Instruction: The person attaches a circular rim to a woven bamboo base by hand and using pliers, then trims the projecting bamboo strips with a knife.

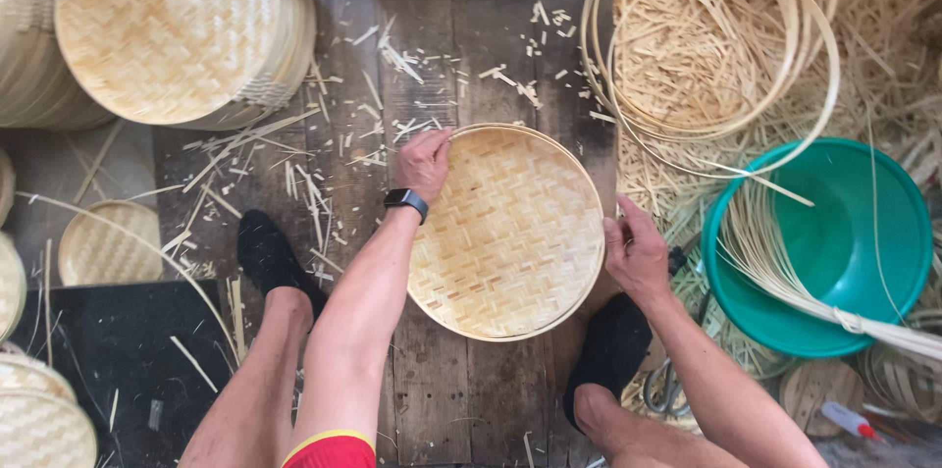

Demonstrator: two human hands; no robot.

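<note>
Item: round woven bamboo tray (510,233) | Colour: pale straw, herringbone weave, thin rim hoop | Pose: flat, weave up | Location: dark plank floor (442,399) between my feet | Contact: my fingers on both rim edges

The scene is being viewed from a single head-worn camera, which is being pointed almost straight down from above the seated person. The woven bamboo tray (510,231) is being kept near the centre, close below the lens, with the wooden floor planks (442,26) running away toward the top edge. The person's forearms and legs are being framed entering from the bottom edge.
</note>
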